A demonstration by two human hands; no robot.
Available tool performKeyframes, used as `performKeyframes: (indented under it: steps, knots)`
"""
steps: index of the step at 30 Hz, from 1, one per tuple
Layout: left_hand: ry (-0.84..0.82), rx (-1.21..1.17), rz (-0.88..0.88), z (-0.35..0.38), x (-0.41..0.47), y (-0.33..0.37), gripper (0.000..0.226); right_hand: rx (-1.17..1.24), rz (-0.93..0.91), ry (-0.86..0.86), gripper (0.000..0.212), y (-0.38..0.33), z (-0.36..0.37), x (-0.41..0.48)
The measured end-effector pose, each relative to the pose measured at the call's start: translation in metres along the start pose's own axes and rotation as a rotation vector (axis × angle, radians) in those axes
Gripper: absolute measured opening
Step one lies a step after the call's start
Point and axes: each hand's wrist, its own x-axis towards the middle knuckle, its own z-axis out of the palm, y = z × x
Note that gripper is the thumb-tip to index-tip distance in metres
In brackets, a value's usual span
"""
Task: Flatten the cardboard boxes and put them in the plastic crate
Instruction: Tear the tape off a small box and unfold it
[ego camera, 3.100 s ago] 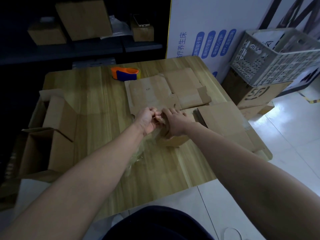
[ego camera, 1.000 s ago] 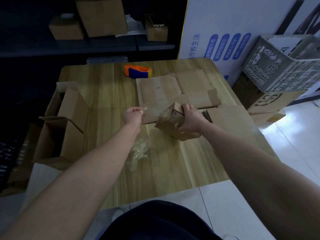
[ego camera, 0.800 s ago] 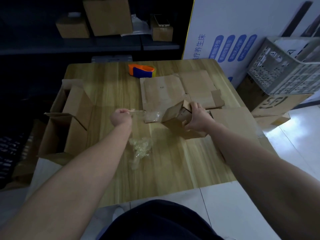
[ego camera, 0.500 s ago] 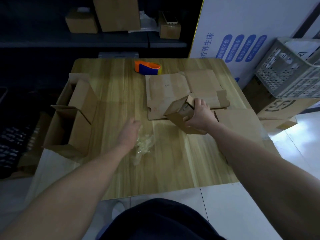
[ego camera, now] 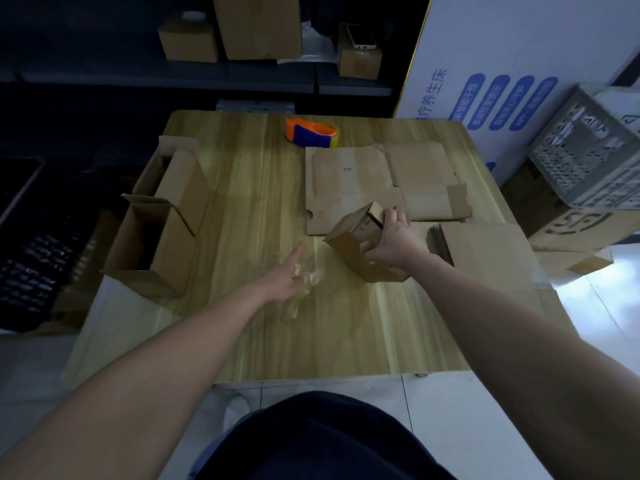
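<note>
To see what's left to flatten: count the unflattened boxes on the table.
3. One small box gripped by the right hand mid-table; a near open box and a far open box at the table's left edge. Others may hide behind them.

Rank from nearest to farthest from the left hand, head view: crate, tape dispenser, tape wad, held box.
1. Tape wad, at the left hand.
2. Held box, just right.
3. Tape dispenser, far edge.
4. Crate, off-table right.

Right hand (ego camera: 393, 245) grips small box (ego camera: 346, 237) — left hand (ego camera: 282, 278) perhaps touching crumpled tape (ego camera: 311, 274).
</note>
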Motion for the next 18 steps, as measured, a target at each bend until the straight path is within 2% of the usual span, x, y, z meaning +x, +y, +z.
performKeyframes:
  steps: [4,7,13,15,18]
  knots:
    - [0.253,0.076,-0.028,0.001,0.000,0.003,0.078,-0.028,0.021,-0.018,0.085,-0.003,0.003,-0.004]
    - [0.397,0.104,-0.097,-0.001,0.003,0.000,0.053,-0.037,0.011,-0.015,0.083,-0.005,0.007,-0.007]
    - [0.466,-0.074,-0.066,-0.011,0.004,-0.005,0.030,-0.084,-0.007,0.004,0.082,-0.012,0.012,-0.007]
    - [0.458,-0.141,-0.020,-0.015,0.004,-0.004,0.034,-0.096,-0.008,0.003,0.083,-0.014,0.013,-0.006]
    - [0.381,-0.103,-0.021,-0.020,0.004,0.000,0.043,-0.107,-0.011,-0.004,0.085,-0.016,0.015,-0.004]
